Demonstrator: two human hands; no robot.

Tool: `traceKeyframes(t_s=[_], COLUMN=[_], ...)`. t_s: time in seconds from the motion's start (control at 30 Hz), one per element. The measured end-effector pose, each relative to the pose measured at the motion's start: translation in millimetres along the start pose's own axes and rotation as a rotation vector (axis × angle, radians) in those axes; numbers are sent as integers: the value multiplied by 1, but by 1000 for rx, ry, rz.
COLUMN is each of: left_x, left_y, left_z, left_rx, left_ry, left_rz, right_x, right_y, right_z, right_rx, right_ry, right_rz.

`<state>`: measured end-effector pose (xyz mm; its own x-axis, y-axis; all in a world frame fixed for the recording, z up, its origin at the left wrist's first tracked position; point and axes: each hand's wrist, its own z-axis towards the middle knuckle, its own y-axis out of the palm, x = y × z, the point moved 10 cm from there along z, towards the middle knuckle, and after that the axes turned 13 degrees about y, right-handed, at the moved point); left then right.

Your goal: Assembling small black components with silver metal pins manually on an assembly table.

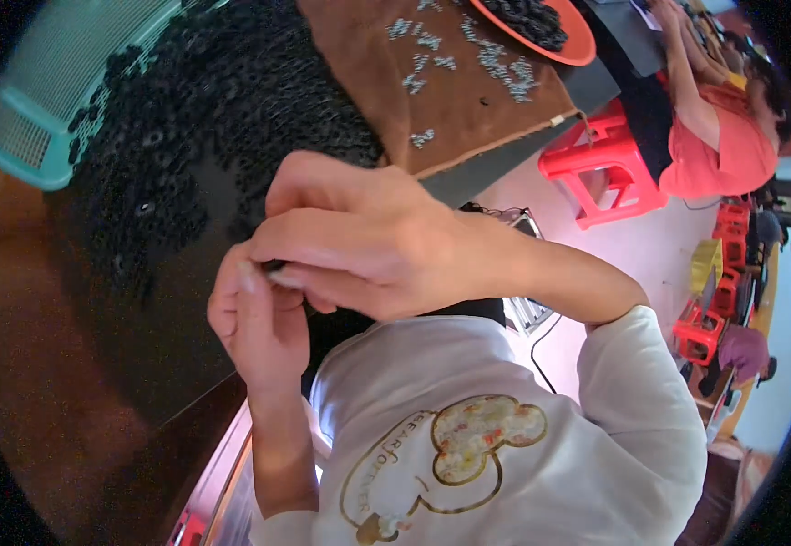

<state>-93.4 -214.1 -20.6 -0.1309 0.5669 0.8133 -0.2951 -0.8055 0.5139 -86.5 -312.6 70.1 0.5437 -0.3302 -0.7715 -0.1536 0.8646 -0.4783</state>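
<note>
Both my hands meet at the table's edge, in front of a large heap of small black ring-like parts [232, 91]. A small dark piece [275, 266] shows between the fingertips, mostly covered by them. My left hand [259, 314] is closed on it from below, thumb pressed up against it. From above, my right hand [359, 241] pinches at the same spot, fingers curled and slightly blurred. The piece's exact kind is hidden by the fingers.
Beside the heap lies a teal plastic basket [27, 168]. A brown cloth [359, 36] carries scattered small silvery metal parts [496, 64]. An orange bowl [578, 41] holds more black parts. Right of the table are a red stool [609, 164] and a seated person in red [723, 136].
</note>
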Motion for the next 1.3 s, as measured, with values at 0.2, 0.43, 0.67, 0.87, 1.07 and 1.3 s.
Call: traceKeyframes(t_s=[0.2,0.43,0.67,0.87,1.07,1.3], left_x=[7,7,5,2,1,1], left_y=[-10,4,6,4,6,6], left_z=[-5,3,5,2,3,3], left_rx=[120,38,28,17,0,-18], left_ry=[133,99,68,32,27,39], left_rz=[134,73,88,107,147,145], right_x=[7,13,81,98,100,95], right_y=[-11,-53,-116,-104,-106,-89], right_z=[-9,-14,-10,-7,-11,-7], right_rx=[63,136,-17,-126,-176,-156], right_ry=[49,-36,140,199,238,200], right_rz=[207,-15,-595,-811,-796,-757])
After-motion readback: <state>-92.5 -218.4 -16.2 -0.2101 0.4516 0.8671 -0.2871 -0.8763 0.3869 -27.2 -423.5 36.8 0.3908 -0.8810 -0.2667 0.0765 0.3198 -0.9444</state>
